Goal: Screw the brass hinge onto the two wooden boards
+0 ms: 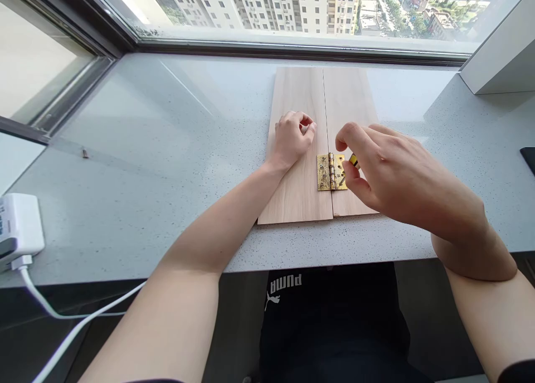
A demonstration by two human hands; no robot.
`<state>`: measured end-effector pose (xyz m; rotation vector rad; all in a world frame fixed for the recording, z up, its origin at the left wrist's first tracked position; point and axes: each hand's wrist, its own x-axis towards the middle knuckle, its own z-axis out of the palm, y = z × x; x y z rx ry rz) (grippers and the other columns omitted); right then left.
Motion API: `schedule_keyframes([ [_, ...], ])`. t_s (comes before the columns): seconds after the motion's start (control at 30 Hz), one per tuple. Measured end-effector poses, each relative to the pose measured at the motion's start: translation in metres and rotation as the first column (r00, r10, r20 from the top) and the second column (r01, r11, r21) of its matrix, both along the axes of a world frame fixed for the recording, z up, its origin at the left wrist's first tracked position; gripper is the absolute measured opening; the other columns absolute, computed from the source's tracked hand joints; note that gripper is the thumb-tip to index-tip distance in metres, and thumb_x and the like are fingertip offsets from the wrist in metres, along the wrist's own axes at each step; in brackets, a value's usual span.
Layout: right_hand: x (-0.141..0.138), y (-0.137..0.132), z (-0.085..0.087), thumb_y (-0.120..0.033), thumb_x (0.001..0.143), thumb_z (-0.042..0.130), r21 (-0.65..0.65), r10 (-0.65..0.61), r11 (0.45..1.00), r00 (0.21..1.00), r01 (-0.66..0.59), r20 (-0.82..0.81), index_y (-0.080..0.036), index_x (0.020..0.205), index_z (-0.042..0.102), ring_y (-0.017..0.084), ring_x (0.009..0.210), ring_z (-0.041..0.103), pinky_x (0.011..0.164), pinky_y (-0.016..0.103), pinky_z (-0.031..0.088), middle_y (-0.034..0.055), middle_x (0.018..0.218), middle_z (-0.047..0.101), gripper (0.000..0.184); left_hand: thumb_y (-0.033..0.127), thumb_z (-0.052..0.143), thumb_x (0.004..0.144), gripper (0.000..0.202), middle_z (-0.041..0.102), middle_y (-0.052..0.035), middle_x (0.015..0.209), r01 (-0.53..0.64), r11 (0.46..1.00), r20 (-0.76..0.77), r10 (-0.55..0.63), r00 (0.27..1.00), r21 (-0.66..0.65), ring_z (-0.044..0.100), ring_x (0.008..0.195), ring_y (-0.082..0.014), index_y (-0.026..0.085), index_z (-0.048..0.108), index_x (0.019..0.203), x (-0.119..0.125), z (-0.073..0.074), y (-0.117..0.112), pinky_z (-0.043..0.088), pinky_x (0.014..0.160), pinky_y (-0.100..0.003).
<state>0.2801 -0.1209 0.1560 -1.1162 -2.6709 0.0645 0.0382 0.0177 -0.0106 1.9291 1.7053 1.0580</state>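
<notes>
Two pale wooden boards lie side by side on the counter, the left board (288, 204) and the right board (345, 93). A brass hinge (324, 172) bridges their seam near the front end. My right hand (388, 171) is closed around a screwdriver (354, 160) with a yellow and black handle, mostly hidden in the fingers. The tool slants down and its shaft meets the hinge's right leaf. On the left board rests my left hand (292, 137), fingers curled and thumb close to the index finger. What it may hold there is too small to make out.
A small screw (85, 153) lies on the speckled counter (167, 149) at left. A white power adapter (23, 224) with a white cable (79, 327) sits at the left edge. The window frame (292, 54) runs along the back. A dark object (529, 159) is at far right.
</notes>
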Motion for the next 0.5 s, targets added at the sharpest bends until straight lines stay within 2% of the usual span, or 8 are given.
schedule_keyframes([
  [0.1, 0.000, -0.001, 0.000, -0.019, 0.115, 0.054, 0.003, -0.014, 1.000, 1.000, 0.014, 0.003, -0.018, 0.130, 0.069, 0.024, 0.084, 0.061, 0.075, 0.036, 0.040, 0.0093, 0.098, 0.075, 0.021, 0.027, 0.076, 0.113, 0.012, 0.078, -0.0105, 0.116, -0.012, 0.999, 0.006, 0.012, 1.000, 0.032, 0.073, 0.113, -0.0297, 0.026, 0.072, 0.102, 0.000, -0.004, 0.002, 0.056, 0.116, -0.054],
  [0.17, -0.004, -0.001, 0.001, -0.027, 0.119, 0.058, 0.007, -0.084, 0.996, 0.996, 0.084, 0.022, -0.017, 0.128, 0.070, 0.024, 0.082, 0.062, 0.072, 0.035, 0.037, 0.0105, 0.098, 0.076, 0.018, 0.029, 0.078, 0.111, 0.011, 0.078, -0.0090, 0.114, -0.015, 0.999, 0.024, 0.014, 1.000, 0.050, 0.074, 0.114, -0.0309, 0.028, 0.073, 0.101, -0.002, -0.008, 0.004, 0.057, 0.114, -0.054],
  [0.27, -0.011, 0.000, 0.005, -0.042, 0.124, 0.061, -0.019, -0.236, 0.971, 0.966, 0.239, 0.103, -0.016, 0.120, 0.074, 0.021, 0.067, 0.055, 0.066, 0.035, 0.030, 0.0067, 0.082, 0.071, 0.029, 0.033, 0.079, 0.110, 0.012, 0.079, -0.0091, 0.115, -0.015, 0.998, 0.039, 0.013, 0.999, 0.058, 0.075, 0.114, -0.0315, 0.029, 0.073, 0.101, -0.003, -0.012, 0.007, 0.059, 0.112, -0.054],
  [0.33, -0.012, 0.001, 0.006, -0.040, 0.125, 0.058, -0.047, -0.253, 0.964, 0.957, 0.262, 0.145, -0.017, 0.115, 0.076, 0.020, 0.061, 0.050, 0.066, 0.036, 0.029, 0.0037, 0.074, 0.066, 0.031, 0.033, 0.079, 0.111, 0.013, 0.078, -0.0092, 0.114, -0.018, 0.998, 0.036, 0.016, 0.999, 0.057, 0.074, 0.113, -0.0313, 0.029, 0.072, 0.100, -0.003, -0.012, 0.007, 0.058, 0.113, -0.054],
  [0.4, -0.010, 0.002, 0.006, -0.029, 0.124, 0.055, -0.068, -0.151, 0.985, 0.981, 0.160, 0.119, -0.018, 0.119, 0.076, 0.020, 0.065, 0.053, 0.069, 0.036, 0.034, 0.0039, 0.078, 0.068, 0.025, 0.031, 0.077, 0.113, 0.015, 0.077, -0.0092, 0.114, -0.016, 0.999, 0.024, 0.014, 1.000, 0.045, 0.072, 0.113, -0.0302, 0.028, 0.071, 0.100, -0.001, -0.008, 0.005, 0.057, 0.115, -0.055],
  [0.5, -0.003, 0.000, 0.005, -0.011, 0.118, 0.048, -0.065, 0.104, 0.993, 0.994, -0.101, 0.038, -0.019, 0.130, 0.073, 0.024, 0.088, 0.065, 0.081, 0.037, 0.045, 0.0094, 0.105, 0.077, 0.029, 0.026, 0.074, 0.116, 0.016, 0.076, -0.0106, 0.117, -0.017, 1.000, -0.005, 0.017, 1.000, 0.008, 0.069, 0.111, -0.0269, 0.025, 0.070, 0.100, 0.002, -0.001, 0.001, 0.055, 0.117, -0.055],
])
